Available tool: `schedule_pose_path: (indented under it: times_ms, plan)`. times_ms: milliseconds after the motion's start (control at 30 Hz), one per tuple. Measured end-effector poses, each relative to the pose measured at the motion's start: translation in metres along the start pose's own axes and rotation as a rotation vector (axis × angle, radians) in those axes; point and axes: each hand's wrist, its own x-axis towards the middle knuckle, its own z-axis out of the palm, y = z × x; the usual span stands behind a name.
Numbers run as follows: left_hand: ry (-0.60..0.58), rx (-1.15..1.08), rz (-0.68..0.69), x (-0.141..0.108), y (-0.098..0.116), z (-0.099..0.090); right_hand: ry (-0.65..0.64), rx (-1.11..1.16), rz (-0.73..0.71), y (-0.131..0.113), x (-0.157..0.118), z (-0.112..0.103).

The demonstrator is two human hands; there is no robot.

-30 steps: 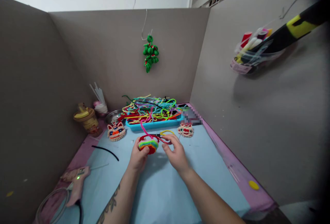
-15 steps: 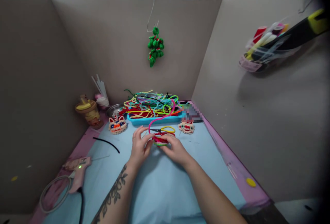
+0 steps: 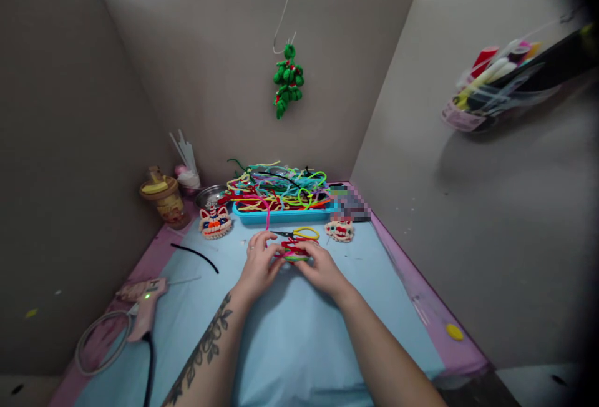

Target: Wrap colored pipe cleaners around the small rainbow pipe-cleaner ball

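Between my hands, above the blue table cover, is a small craft piece of red, pink and green cord (image 3: 296, 258). My right hand (image 3: 324, 268) is closed on its right side, thumb below and fingers above. My left hand (image 3: 261, 265) pinches a pink cord (image 3: 268, 210) at the piece's left edge; the cord's free end rises toward the tray. Fingers hide part of the piece. Just beyond lies a pair of scissors (image 3: 305, 233) with yellow handles. A lion-face cord ornament (image 3: 216, 223) rests to the left, and a second face ornament (image 3: 340, 231) to the right.
Behind my hands, a blue tray (image 3: 281, 216) holds a heap of coloured cords. At left are a pink glue gun (image 3: 144, 310) with a lit green light, a black cord piece (image 3: 196, 256), a metal bowl (image 3: 210, 196) and a brown cup (image 3: 166, 198). Grey partitions surround the table.
The pink cord's free end has swung from the right over to the left. My left hand has shifted slightly right along with the piece, and the view has tilted a little.
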Motion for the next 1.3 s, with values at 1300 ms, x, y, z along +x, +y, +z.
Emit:
schedule_pose_path:
  times_ms: [1300]
  plan:
    - [-0.041,-0.407,-0.205,0.004,0.010,-0.003,0.110,0.490,0.227,-0.001,-0.002,0.015]
